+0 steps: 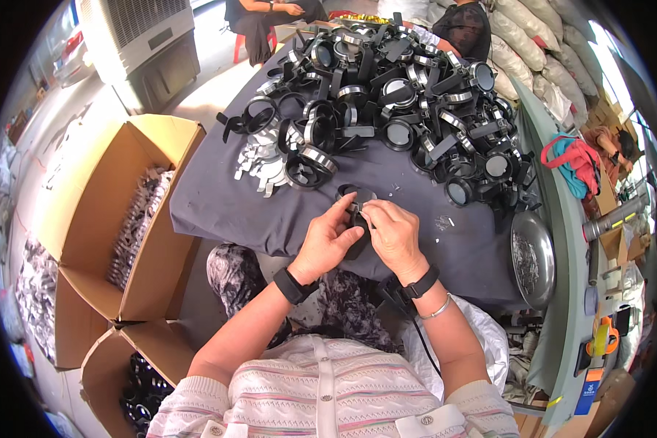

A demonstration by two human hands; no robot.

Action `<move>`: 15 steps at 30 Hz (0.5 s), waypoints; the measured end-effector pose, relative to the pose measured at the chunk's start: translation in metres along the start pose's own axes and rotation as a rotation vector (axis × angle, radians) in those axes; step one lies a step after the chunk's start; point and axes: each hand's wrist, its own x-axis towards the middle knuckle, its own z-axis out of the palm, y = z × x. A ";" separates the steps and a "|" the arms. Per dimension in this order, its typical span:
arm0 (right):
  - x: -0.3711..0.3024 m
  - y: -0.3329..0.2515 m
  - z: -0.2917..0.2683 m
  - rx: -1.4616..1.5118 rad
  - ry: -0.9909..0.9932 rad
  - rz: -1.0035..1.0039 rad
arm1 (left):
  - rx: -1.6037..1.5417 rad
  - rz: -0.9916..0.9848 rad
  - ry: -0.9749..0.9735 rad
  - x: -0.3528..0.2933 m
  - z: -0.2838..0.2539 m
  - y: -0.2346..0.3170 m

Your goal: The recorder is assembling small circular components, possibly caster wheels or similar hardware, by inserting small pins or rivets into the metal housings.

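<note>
In front of my body, over the table's near edge, both hands hold a black ring-shaped part point(358, 194) with a short black handle pointing toward me. My left hand point(320, 244) grips its left side, thumb and fingers closed on it. My right hand point(396, 239) pinches its right side near the ring; whatever small piece is between those fingertips is hidden. A big heap of similar black parts point(398, 133), many with silver bands, covers the far side of the table. Beside the heap's left end lie several flat silver discs with tabs point(271, 169).
Dark cloth covers the table point(226, 197). A round metal tray point(552, 255) of small bits sits at its right edge. To the left, one carton point(87, 204) contains silver parts and a nearer carton point(98, 379) black rings. Seated people are beyond the table; white sacks point(518, 44) stand behind.
</note>
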 end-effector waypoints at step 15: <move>-0.004 0.008 0.001 0.052 0.023 0.002 | -0.086 -0.050 -0.028 0.002 0.000 0.007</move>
